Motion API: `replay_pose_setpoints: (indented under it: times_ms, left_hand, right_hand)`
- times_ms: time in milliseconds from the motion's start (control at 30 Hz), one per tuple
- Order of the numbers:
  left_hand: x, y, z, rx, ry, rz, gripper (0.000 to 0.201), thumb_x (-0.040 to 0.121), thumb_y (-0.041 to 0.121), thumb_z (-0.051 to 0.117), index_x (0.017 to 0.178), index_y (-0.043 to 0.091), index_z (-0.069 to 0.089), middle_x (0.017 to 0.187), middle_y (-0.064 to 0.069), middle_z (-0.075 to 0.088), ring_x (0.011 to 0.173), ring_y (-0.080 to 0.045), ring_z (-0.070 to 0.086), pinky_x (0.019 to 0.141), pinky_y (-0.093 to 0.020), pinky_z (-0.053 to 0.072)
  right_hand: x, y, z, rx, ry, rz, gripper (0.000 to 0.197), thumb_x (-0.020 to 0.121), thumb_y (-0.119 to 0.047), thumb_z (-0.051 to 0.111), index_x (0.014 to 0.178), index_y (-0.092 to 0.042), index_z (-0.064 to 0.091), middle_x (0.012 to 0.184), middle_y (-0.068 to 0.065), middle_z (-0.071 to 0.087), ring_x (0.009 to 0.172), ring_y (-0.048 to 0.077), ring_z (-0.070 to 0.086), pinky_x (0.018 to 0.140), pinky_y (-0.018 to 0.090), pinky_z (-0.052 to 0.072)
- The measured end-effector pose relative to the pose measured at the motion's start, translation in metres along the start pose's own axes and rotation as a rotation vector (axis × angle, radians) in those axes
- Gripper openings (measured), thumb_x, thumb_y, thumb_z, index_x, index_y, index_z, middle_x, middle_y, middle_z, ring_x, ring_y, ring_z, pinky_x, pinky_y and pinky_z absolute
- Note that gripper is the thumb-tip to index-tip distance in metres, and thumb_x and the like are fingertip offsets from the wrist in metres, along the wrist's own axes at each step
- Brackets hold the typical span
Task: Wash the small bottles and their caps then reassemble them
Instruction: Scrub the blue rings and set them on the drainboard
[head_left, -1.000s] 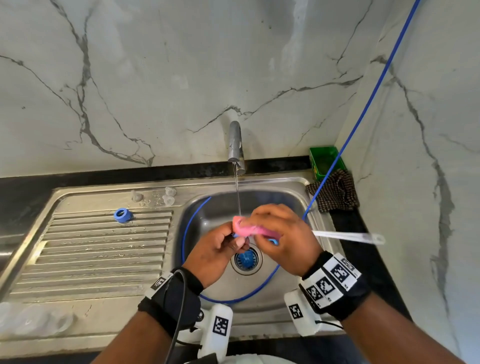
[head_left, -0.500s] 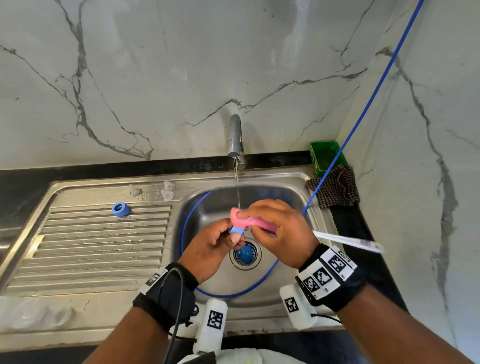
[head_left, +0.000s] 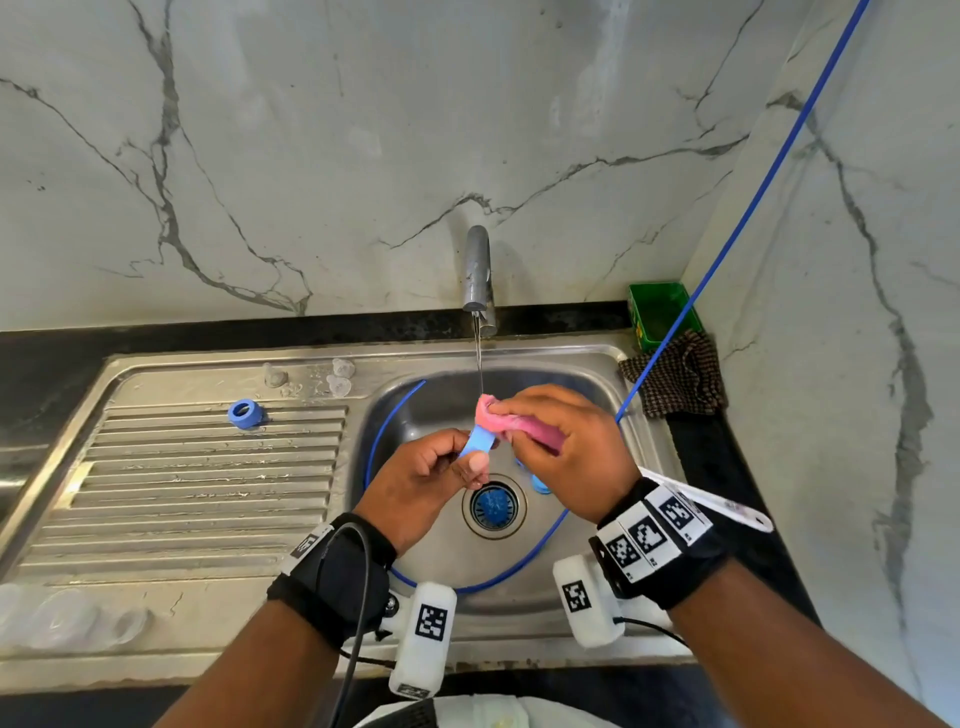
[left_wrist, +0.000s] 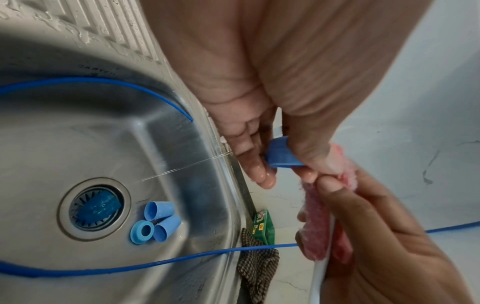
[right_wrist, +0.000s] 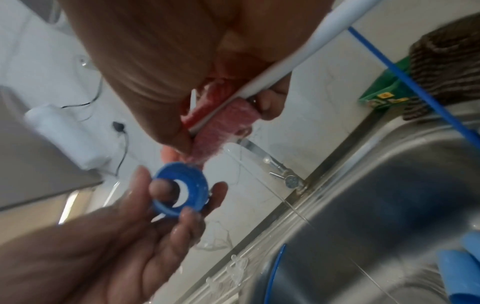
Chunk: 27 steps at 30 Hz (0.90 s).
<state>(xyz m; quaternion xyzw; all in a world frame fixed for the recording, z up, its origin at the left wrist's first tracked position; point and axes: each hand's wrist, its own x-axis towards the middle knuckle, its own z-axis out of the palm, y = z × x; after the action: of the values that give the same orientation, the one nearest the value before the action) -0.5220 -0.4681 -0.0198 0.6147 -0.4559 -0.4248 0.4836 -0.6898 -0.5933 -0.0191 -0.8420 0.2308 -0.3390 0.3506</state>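
Two hands meet over a steel sink (head_left: 597, 364) under a thin stream from the tap (head_left: 478, 270). The left hand (head_left: 423, 480) pinches a blue ring cap (right_wrist: 180, 189) between thumb and fingertips, while the right hand (head_left: 566, 452) grips a pink bottle brush (head_left: 511, 423) by its bristles and white handle (right_wrist: 298, 59), the brush tip touching the cap. Three more blue caps (left_wrist: 155, 222) lie in the basin just beside the drain strainer (head_left: 493, 505). Another blue ring cap (head_left: 244, 413) sits on the ribbed drainboard, with clear teats (head_left: 337, 376) near the rim. A blue hose (head_left: 727, 244) loops through the basin.
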Motion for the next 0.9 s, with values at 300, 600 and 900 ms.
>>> replay_pose_setpoints:
  times_ms: [300, 600, 900]
  left_hand:
    - [0.005, 0.001, 0.001, -0.021, -0.017, -0.007, 0.025, 0.098, 0.012, 0.061, 0.122, 0.009, 0.066, 0.11, -0.008, 0.075, 0.104, -0.018, 0.071, 0.092, -0.028, 0.055]
    - [0.007, 0.002, 0.001, -0.04, -0.009, -0.028, 0.019, 0.098, 0.012, 0.06, 0.115, 0.012, 0.068, 0.103, -0.009, 0.076, 0.096, -0.019, 0.073, 0.083, -0.027, 0.057]
    - [0.005, 0.001, 0.005, -0.04, -0.032, -0.032, 0.027, 0.094, 0.024, 0.064, 0.118, 0.013, 0.069, 0.098, -0.008, 0.076, 0.094, -0.018, 0.073, 0.088, -0.03, 0.057]
  right_hand:
    - [-0.001, 0.004, 0.0, -0.138, -0.027, -0.154, 0.031, 0.087, -0.024, 0.063, 0.114, -0.032, 0.075, 0.11, -0.011, 0.066, 0.095, 0.017, 0.059, 0.085, 0.031, 0.05]
    - [-0.003, 0.006, -0.002, -0.172, -0.053, -0.209, 0.031, 0.088, -0.022, 0.065, 0.115, -0.032, 0.075, 0.11, -0.011, 0.064, 0.094, 0.016, 0.057, 0.084, 0.026, 0.047]
    - [-0.006, 0.006, -0.002, -0.08, -0.043, -0.079, 0.032, 0.087, -0.027, 0.063, 0.117, -0.031, 0.075, 0.11, -0.012, 0.066, 0.099, 0.016, 0.06, 0.086, 0.032, 0.051]
